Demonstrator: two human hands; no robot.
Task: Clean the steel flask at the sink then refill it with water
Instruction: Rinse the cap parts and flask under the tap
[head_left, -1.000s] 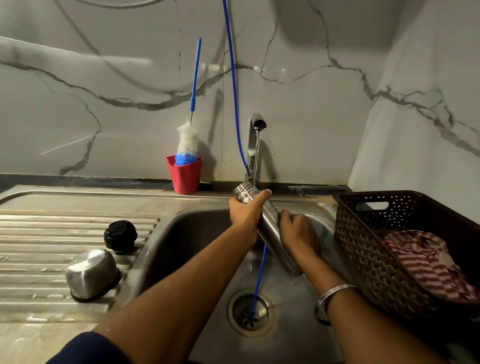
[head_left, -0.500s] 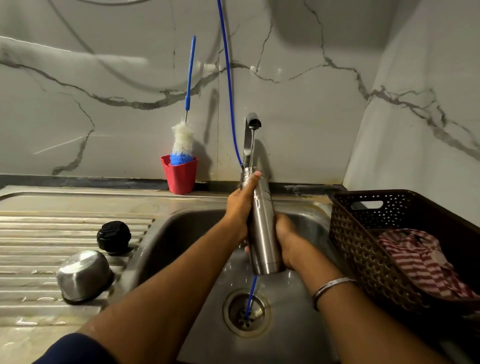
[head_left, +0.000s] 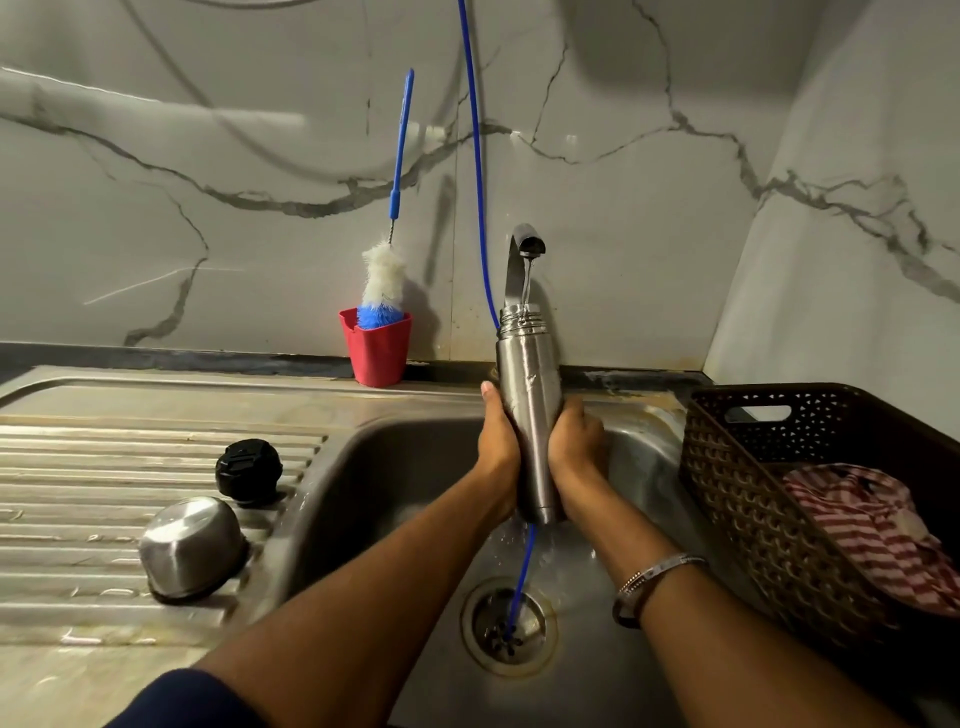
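A: What has changed since a moment ago?

B: The steel flask was tilted a second ago with its mouth off to the left; now it stands upright, raised so its open threaded mouth sits right under the tap, and a thin stream of water runs into it.

A: How do the fingers lie?

B: The left hand wraps the flask's lower body from the left, its thumb lying up along the steel. The right hand grips from the right, fingers curled round the back, so the flask is clasped between both palms. A metal bangle circles the right wrist.

A: And where is the flask against the sink?

B: Over the steel sink, its base well above the drain. A blue cord drops from above, passes behind the flask and ends at the drain.

A: What lies around?

B: On the ribbed drainboard to the left, a black screw cap stands near the basin's edge, and a steel cup lid lies mouth-down just in front of it. At the marble wall a red cup holds a bottle brush with a blue handle. On the right, a brown woven basket holds a red-and-white striped cloth.
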